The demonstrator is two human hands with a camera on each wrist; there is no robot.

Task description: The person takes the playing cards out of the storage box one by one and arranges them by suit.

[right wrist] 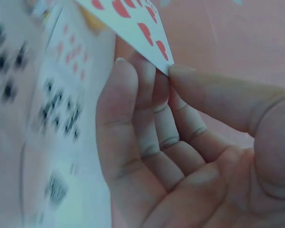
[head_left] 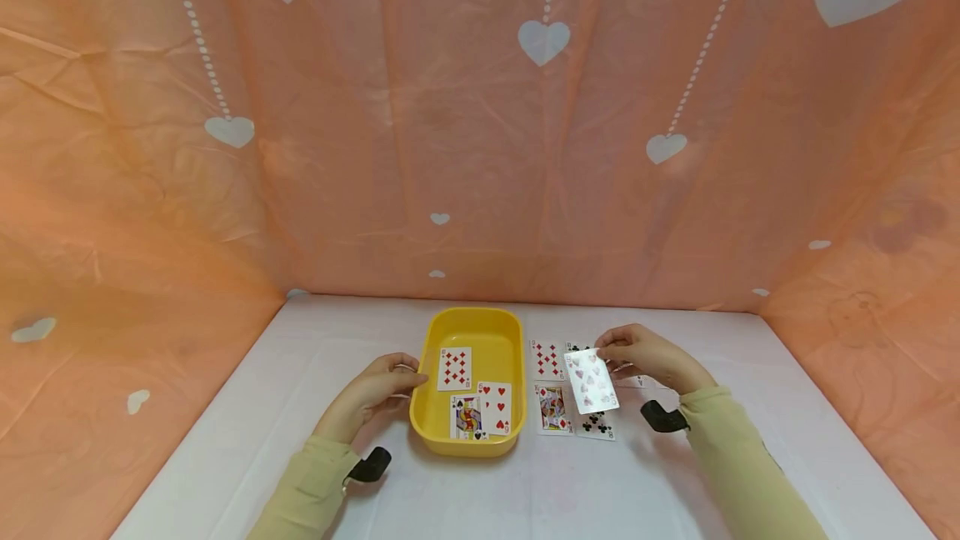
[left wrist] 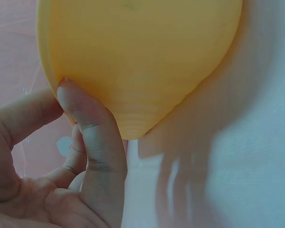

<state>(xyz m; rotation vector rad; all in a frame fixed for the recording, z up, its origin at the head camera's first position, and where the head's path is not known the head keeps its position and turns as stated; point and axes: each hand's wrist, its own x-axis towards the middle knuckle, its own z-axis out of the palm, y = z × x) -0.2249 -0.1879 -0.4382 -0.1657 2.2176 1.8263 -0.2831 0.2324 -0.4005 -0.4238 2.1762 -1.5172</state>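
Note:
My left hand (head_left: 375,391) grips the left rim of a yellow plastic tray (head_left: 480,327). In the left wrist view, the thumb lies inside the tray wall (left wrist: 142,52) and fingers lie outside. Inside the tray are a diamonds card (head_left: 454,368), a black-suited face card (head_left: 466,417) and a hearts card (head_left: 497,408). A hearts playing card (head_left: 592,382) is pinched at one corner by my right hand (head_left: 654,357), tilted above cards on the table. Up close, its red hearts show on the card face (right wrist: 133,23); the thumb is on the near corner.
Right of the tray, rows of face-up cards lie on the white table (head_left: 480,498): a diamonds card (head_left: 547,360), a diamonds face card (head_left: 554,408), a clubs card (head_left: 597,426) and others partly hidden. An orange curtain (head_left: 480,148) with white hearts encloses the table's back and sides.

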